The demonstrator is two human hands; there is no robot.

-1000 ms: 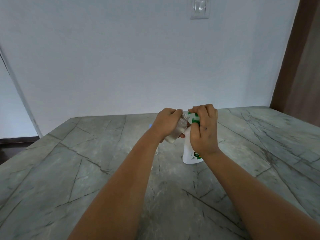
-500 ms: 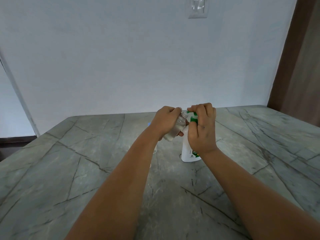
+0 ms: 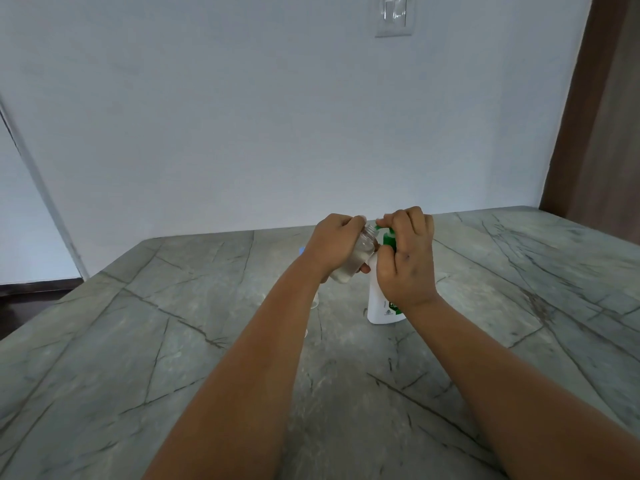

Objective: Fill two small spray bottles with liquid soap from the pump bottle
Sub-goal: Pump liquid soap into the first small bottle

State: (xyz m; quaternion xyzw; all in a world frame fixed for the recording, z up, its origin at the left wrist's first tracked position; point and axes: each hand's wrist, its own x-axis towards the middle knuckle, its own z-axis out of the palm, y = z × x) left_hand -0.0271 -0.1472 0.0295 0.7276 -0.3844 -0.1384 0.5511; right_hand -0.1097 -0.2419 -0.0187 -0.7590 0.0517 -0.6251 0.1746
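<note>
We had the small spray bottle [image 3: 353,259] clamped in our left hand [image 3: 334,247], fingers curled round its clear body, tilted so that its open neck leaned toward the green spout just beside our right fingertips. Our right hand [image 3: 405,261] was folded over the green pump head of the pump bottle [image 3: 382,303], fingers curled on top of it, while the white body stood on the stone table [image 3: 173,341] directly below that hand. The little bottle already showed pale liquid in its lower part (how full, we could not judge through the plastic).

The main risk, as we judged it, was misalignment: the neck was narrow and tilted, and the spout sat right at its rim, so a hard press could have sent soap down the outside of the bottle and over our left fingers. That would have made our grip slippery and the bottle easy to drop. A second risk was the pump bottle itself; pressing off-centre with nothing steadying its base could have rocked or tipped it toward our left hand. Behind our left forearm something clear and something blue were partly hidden, perhaps the second bottle and a cap, and a careless elbow could have knocked them.
</note>
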